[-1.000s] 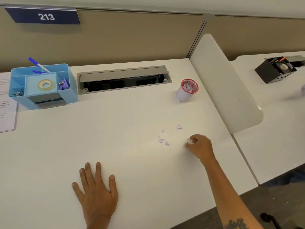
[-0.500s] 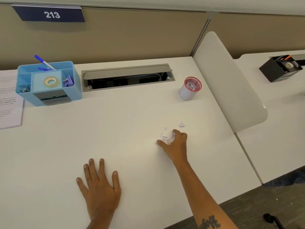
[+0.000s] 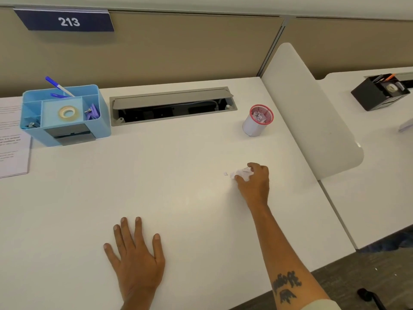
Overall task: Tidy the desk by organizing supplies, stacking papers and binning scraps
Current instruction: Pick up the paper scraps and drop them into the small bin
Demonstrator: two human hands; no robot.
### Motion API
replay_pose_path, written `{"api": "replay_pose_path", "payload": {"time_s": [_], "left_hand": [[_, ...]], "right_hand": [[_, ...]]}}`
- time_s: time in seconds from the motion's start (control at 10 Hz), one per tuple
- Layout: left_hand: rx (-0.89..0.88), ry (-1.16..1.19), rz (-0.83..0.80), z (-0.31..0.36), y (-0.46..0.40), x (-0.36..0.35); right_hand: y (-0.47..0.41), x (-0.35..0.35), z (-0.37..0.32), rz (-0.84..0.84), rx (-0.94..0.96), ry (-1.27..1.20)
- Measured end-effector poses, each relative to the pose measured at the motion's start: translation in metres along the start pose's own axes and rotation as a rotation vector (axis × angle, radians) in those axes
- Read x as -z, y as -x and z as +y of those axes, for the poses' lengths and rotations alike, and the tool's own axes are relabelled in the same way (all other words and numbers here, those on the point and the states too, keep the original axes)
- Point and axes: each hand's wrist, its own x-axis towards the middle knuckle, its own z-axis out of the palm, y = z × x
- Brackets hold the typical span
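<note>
My right hand [image 3: 254,183] is on the white desk [image 3: 178,171] right of centre, its fingers curled around a small bunch of white paper scraps [image 3: 242,173]. One tiny scrap [image 3: 225,174] lies loose just left of the bunch. Behind it stands a small white bin with a red mesh rim [image 3: 258,120], holding crumpled paper. My left hand [image 3: 136,256] lies flat, fingers spread, near the desk's front edge. At the back left a light blue organizer [image 3: 64,115] holds a tape roll, blue pens and clips. Printed papers [image 3: 12,144] lie at the far left.
An open grey cable tray [image 3: 172,106] is sunk into the desk's back. A white divider panel [image 3: 312,113] stands along the right edge. Beyond it, a neighbouring desk carries a black organizer [image 3: 380,92]. A beige partition with a "213" sign [image 3: 67,21] closes the back.
My right hand swept left over the scattered scraps, gathered them into its fingers, then drew back to the right holding the bunch. My left hand stayed flat.
</note>
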Motion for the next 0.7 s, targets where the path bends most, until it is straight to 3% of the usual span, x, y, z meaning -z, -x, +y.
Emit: {"api": "replay_pose_path", "payload": {"time_s": [0.2,0.4,0.7], "left_hand": [[-0.003,-0.01,-0.004,-0.001,0.0,-0.001],[0.004,-0.009,-0.007,0.002,-0.001,0.001],[0.001,-0.021,-0.008,0.001,0.0,0.001]], "right_hand": [[-0.005,0.001,0.013,-0.26,0.158,0.303],[0.007,-0.014,-0.002,-0.17,0.323,0.345],[-0.002,-0.03,-0.008,-0.115,0.335,0.387]]}}
